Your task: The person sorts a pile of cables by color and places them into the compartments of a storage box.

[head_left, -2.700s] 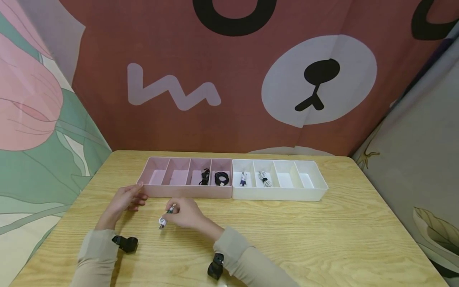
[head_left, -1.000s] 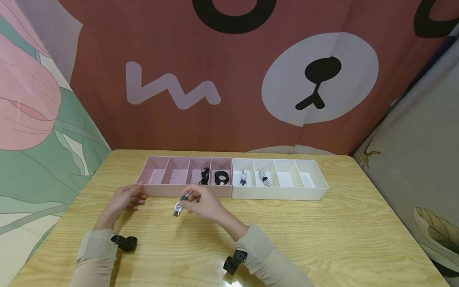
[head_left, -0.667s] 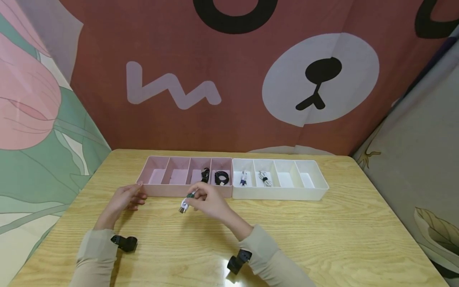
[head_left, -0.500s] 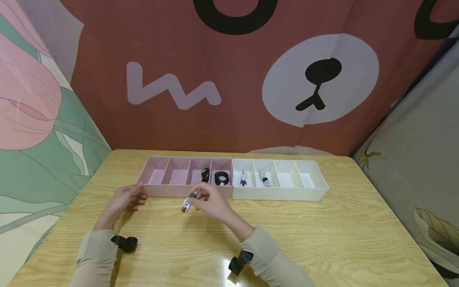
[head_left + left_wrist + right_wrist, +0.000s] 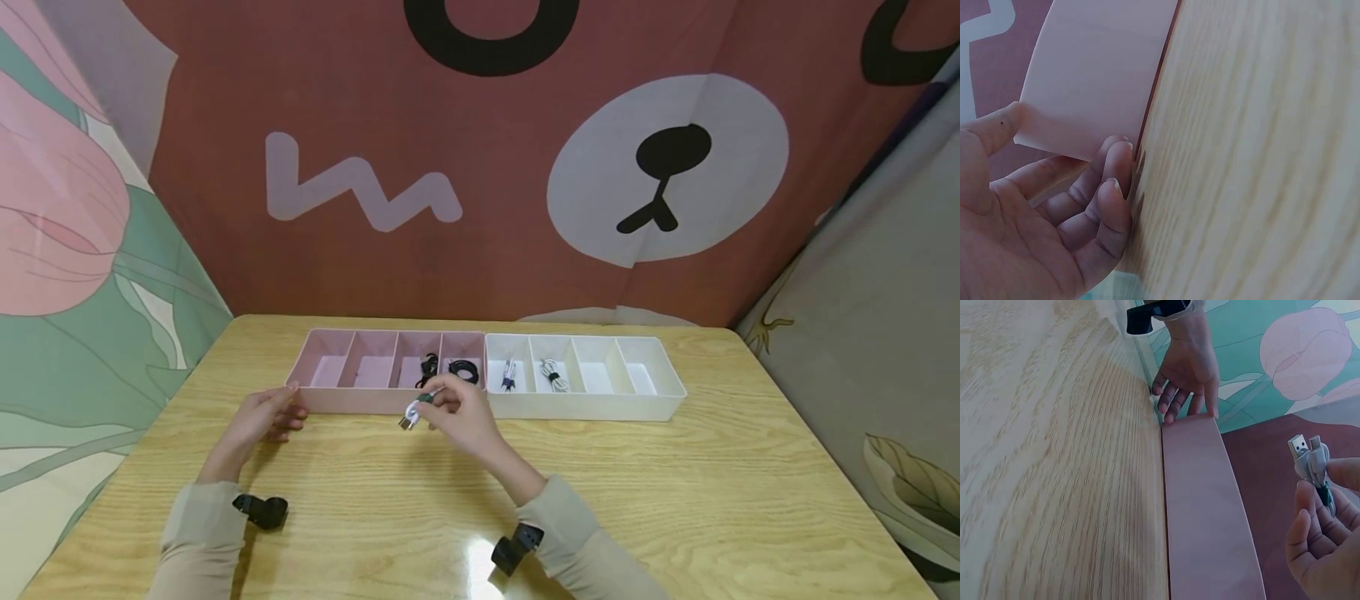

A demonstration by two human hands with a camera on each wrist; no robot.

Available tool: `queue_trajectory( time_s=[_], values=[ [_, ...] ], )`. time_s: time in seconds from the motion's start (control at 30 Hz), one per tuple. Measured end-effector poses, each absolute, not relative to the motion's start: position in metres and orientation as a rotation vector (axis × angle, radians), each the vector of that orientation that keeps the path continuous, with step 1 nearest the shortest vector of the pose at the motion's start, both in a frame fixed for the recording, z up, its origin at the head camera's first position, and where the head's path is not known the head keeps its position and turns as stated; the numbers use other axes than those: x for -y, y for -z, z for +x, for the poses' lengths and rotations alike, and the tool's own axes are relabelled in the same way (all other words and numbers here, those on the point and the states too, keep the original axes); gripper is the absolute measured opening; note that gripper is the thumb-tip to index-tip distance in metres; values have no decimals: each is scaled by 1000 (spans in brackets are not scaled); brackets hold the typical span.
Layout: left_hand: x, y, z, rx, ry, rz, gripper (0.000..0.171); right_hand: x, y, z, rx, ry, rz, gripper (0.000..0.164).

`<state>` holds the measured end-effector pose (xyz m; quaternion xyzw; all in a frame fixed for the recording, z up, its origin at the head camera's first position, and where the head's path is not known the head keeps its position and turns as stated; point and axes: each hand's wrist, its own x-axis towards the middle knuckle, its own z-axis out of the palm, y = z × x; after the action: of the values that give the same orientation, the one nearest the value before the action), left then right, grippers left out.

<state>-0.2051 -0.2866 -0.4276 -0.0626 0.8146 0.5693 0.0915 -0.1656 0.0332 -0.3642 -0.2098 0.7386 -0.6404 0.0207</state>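
My right hand (image 5: 467, 418) pinches a bundled white USB cable (image 5: 1317, 464) between thumb and fingers, its metal plugs sticking out and a green tie around its middle. The hand hovers at the front wall of a pink divided box (image 5: 352, 401), below its two right compartments. At that box's left end is my left hand (image 5: 255, 419), its thumb touching the top corner and the other fingers loosely bent beside the end wall. Inside the pink box lie a black cable (image 5: 428, 367) with a tie and a coiled black cable (image 5: 467, 368), partly covered by the right hand.
A white divided box (image 5: 585, 407) stands against the pink one's right end. Its two left compartments hold a white cable with a dark tie (image 5: 509, 374) and another white cable (image 5: 554, 376). Both boxes sit towards the back of the wooden table (image 5: 712, 500), before a patterned cloth.
My right hand has carried the white USB cable rightward and up, from in front of the pink box's left half to its right half. The left hand has stayed at the box's corner.
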Motion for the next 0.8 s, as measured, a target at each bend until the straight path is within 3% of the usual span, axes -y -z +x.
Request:
queue_trajectory(
  time_s=[0.8],
  values=[
    [288,429,-205,-2414,-1691,-167,74,-72,369,-172,-2447,2093,-506,19]
  ],
)
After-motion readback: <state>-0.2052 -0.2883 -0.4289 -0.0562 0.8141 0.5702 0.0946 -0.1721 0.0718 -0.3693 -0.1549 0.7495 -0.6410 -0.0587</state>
